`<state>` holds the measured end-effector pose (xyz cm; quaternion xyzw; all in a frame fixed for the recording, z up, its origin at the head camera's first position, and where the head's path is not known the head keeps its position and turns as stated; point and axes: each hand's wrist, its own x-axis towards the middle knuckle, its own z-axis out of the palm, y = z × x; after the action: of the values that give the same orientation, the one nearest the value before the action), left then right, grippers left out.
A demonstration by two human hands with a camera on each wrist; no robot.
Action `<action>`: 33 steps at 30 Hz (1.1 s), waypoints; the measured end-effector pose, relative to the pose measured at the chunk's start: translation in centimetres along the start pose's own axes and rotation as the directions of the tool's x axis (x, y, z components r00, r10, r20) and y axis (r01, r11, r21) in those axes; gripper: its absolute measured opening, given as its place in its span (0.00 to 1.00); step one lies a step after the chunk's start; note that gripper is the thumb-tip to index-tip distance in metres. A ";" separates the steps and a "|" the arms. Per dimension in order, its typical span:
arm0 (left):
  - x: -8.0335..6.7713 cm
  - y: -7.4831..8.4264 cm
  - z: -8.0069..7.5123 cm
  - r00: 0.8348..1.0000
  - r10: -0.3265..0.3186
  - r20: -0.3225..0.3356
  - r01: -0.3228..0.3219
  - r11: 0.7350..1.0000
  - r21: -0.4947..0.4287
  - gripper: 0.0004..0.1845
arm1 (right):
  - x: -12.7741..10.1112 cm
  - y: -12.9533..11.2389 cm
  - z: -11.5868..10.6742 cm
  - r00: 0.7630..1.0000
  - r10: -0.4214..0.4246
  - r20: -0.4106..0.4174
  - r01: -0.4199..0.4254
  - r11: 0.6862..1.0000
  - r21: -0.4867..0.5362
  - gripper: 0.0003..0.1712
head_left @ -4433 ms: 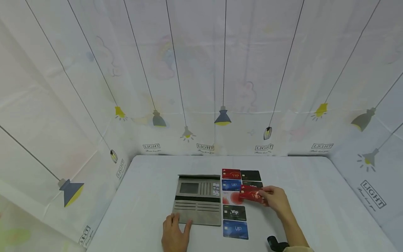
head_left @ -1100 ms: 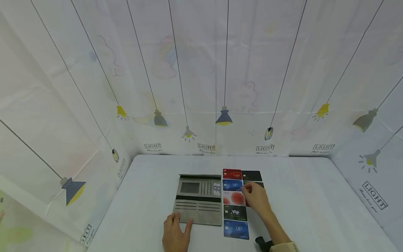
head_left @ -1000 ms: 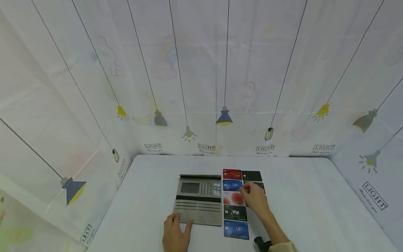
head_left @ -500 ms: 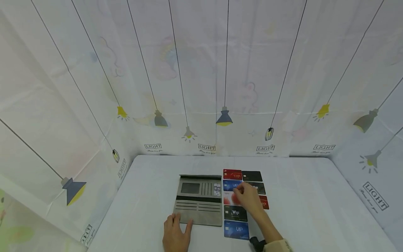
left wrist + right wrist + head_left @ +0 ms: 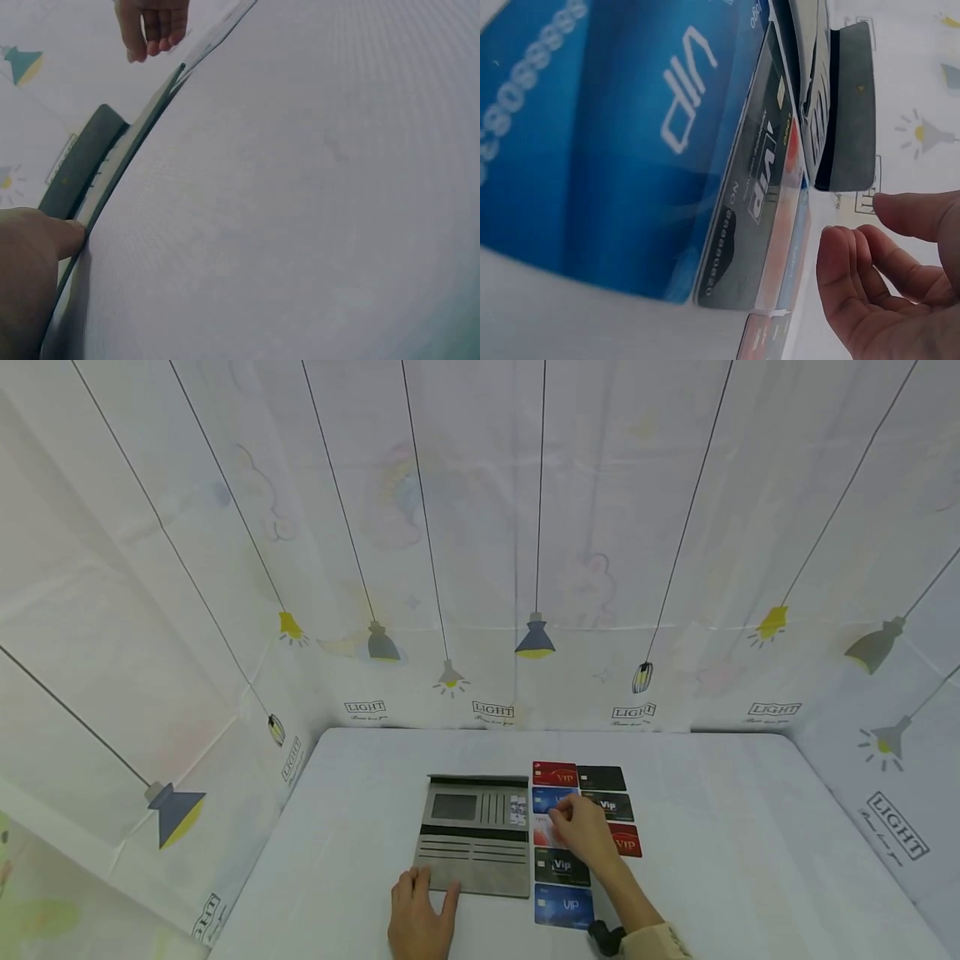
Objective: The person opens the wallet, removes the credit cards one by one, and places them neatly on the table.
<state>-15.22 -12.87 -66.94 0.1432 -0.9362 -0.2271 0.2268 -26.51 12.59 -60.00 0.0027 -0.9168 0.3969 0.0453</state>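
An open grey wallet [image 5: 472,835] lies flat on the white table [image 5: 720,827]. My left hand [image 5: 417,914] rests flat with its fingers on the wallet's near edge; a fingertip [image 5: 64,236] touches that edge [image 5: 82,169]. To the right of the wallet lie two columns of cards. My right hand [image 5: 562,817] hovers over the white-and-red card [image 5: 543,835], fingers loosely bent and holding nothing. In the right wrist view, thumb and fingers [image 5: 855,259] are apart above a black VIP card [image 5: 757,195] and a blue VIP card [image 5: 592,135].
The left column has a red VIP card [image 5: 555,773], a blue one [image 5: 546,797], a black one [image 5: 561,866] and a blue one [image 5: 564,906]. The right column has two black cards [image 5: 602,777] and a red VIP card [image 5: 626,842]. Printed cloth walls enclose the table.
My right hand has laid the red VIP card in the right column, let it go and moved left over the white-and-red card. My left hand has stayed still.
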 end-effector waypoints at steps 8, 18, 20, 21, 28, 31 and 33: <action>0.1 0.1 0.0 1.000 0.007 -0.017 -0.007 1.000 -0.001 0.31 | 1.2 -0.7 0.4 0.999 0.009 0.032 -0.008 1.000 -0.010 0.10; 0.0 0.1 -0.1 1.000 -0.017 0.015 0.017 1.000 0.001 0.31 | 2.3 -1.9 2.1 0.995 0.001 0.103 0.001 1.000 -0.012 0.14; 0.0 0.1 0.0 1.000 -0.019 0.022 0.019 1.000 0.003 0.31 | 2.4 -2.2 2.3 0.993 0.012 0.119 -0.012 1.000 0.003 0.14; 0.0 0.1 0.0 1.000 -0.019 0.023 0.019 1.000 0.003 0.31 | 2.5 -2.4 2.4 0.992 0.016 0.129 -0.017 1.000 0.010 0.14; -0.1 0.2 -0.2 1.000 -0.020 0.021 0.020 1.000 -0.001 0.31 | 3.0 -3.2 2.9 0.977 0.045 0.208 -0.059 0.996 0.061 0.13; -0.1 0.2 -0.2 0.999 -0.023 0.029 0.023 1.000 0.005 0.31 | 3.1 -3.5 3.2 0.971 0.061 0.230 -0.079 0.994 0.070 0.10; -0.1 0.3 -0.2 0.999 -0.023 0.031 0.023 1.000 0.010 0.32 | 3.1 -3.7 3.5 0.972 0.059 0.228 -0.073 0.996 0.054 0.08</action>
<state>-15.09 -12.70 -66.64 0.1514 -0.9390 -0.2276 0.2089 -29.74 7.61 -59.41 0.0187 -0.9028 0.4234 -0.0727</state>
